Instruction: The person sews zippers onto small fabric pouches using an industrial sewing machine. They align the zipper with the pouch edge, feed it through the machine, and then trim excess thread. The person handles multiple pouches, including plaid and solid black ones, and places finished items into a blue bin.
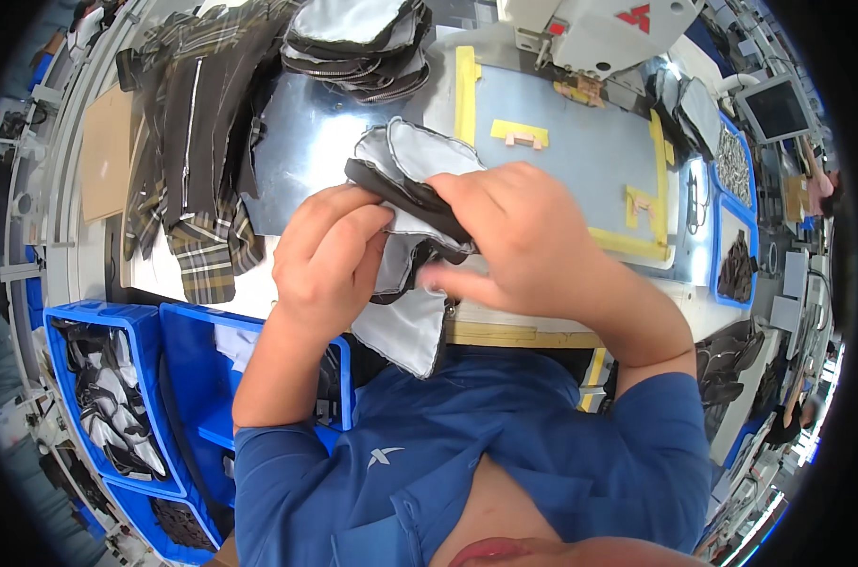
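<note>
A sewn fabric piece with pale grey lining and black edging is folded between my hands above the front of the table. My left hand pinches its black edge with the fingers curled over it. On the other side my right hand grips the fold between thumb and fingers. One lined flap rises above the hands, and another hangs down past the table's front edge. Further off lies a stack of similar lined pieces, with zipper teeth showing along their edges. The inner side of the fold is hidden by my fingers.
A sewing machine head stands over a plate edged with yellow tape. Plaid fabric with a zipper lies at left. Blue bins of fabric pieces sit at lower left; blue trays hold small parts at right.
</note>
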Available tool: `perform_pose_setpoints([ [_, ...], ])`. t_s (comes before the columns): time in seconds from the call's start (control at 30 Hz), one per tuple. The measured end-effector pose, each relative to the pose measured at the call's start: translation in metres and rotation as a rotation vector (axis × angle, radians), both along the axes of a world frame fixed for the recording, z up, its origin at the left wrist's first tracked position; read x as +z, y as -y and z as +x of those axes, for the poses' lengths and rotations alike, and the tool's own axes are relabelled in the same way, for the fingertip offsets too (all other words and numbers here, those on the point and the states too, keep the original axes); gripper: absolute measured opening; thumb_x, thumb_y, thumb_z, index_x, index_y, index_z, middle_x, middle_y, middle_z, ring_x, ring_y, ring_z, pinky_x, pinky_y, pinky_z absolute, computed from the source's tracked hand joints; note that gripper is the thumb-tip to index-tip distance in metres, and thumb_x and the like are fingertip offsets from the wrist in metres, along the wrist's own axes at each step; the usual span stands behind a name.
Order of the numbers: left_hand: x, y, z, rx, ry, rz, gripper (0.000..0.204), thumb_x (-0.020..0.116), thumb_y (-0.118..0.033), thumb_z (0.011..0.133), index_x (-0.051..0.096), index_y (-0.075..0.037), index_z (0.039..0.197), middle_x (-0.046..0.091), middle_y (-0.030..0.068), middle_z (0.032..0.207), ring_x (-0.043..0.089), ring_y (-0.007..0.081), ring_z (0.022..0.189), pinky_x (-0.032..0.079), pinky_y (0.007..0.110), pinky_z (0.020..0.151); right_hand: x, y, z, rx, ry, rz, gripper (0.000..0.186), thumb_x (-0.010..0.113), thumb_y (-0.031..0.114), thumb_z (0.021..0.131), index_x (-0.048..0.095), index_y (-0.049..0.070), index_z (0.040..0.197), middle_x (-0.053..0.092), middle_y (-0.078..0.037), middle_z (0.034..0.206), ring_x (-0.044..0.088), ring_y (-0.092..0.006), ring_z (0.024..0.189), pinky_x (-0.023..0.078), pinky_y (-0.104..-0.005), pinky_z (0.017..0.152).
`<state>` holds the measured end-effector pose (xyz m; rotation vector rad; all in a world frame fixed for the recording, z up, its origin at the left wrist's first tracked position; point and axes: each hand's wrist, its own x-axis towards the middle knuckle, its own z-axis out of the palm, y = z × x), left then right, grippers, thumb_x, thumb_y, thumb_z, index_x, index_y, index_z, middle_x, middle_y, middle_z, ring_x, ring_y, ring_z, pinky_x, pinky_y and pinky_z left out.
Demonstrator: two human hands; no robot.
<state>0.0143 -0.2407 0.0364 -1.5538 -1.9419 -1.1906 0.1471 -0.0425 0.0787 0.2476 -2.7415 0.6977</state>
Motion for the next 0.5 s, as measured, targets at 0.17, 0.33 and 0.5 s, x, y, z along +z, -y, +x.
perform_pose_setpoints([
  [0.17, -0.006, 0.029, -0.004, -0.051, 0.222, -0.072, 0.055, 0.079, 0.002, 0.063, 0.069, -0.003, 0.118, 0.068, 0.0178, 0.127, 0.066, 0.0395, 0.113, 0.055, 0.042, 0.096, -0.018, -0.017, -0.003, -0.201, -0.220, 0.076, 0.044, 0.082, 0.014, 0.073, 0.062, 0.003, 0.111, 0.068, -0.013, 0.092, 0.067, -0.0344, 0.082, 0.052, -0.0444, 0.073],
  [0.33, -0.023, 0.062, -0.011, -0.014, 0.428, -0.454, 0.068, 0.069, 0.010, 0.061, 0.070, -0.008, 0.127, 0.061, 0.0195, 0.140, 0.056, 0.0406, 0.131, 0.046, 0.046, 0.109, -0.008, -0.022, 0.000, -0.188, -0.409, 0.194, 0.047, 0.083, 0.014, 0.068, 0.062, 0.004, 0.109, 0.066, -0.009, 0.089, 0.066, -0.0300, 0.082, 0.051, -0.0409, 0.071],
  [0.5, -0.040, 0.045, -0.015, 0.041, 0.371, -0.422, 0.052, 0.074, 0.009, 0.065, 0.071, -0.004, 0.115, 0.067, 0.0181, 0.129, 0.069, 0.0378, 0.111, 0.058, 0.042, 0.090, -0.026, -0.011, -0.001, -0.109, -0.287, 0.071, 0.048, 0.082, 0.013, 0.066, 0.061, 0.005, 0.108, 0.064, -0.009, 0.088, 0.065, -0.0291, 0.081, 0.049, -0.0411, 0.072],
])
